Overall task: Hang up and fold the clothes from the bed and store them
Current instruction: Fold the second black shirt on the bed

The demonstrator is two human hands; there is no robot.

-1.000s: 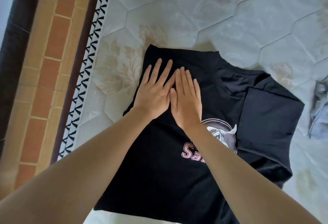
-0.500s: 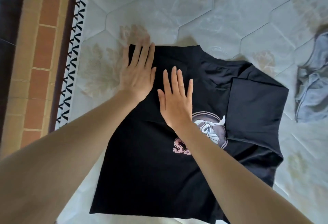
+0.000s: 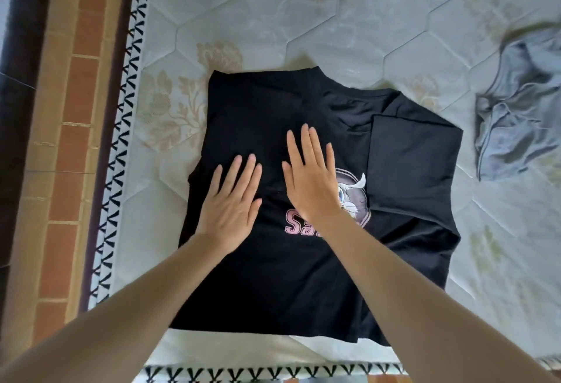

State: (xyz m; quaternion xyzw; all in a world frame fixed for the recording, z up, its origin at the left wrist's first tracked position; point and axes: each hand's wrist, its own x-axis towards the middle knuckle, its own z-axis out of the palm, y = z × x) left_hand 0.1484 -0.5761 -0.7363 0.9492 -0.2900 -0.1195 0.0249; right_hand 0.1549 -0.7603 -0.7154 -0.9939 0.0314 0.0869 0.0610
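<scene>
Pressing flat, fingers straight: left hand (image 3: 232, 200) and right hand (image 3: 312, 177) on black T-shirt (image 3: 273, 276), gripping nothing.

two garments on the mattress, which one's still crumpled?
The grey cloth garment at the right edge, bunched and untouched. The black printed T-shirt lies flat, partly folded, under both hands.

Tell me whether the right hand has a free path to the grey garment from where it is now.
Probably yes. The right hand lies flat on the black T-shirt, holding nothing, and only shirt and bare mattress lie between it and the grey garment.
</scene>
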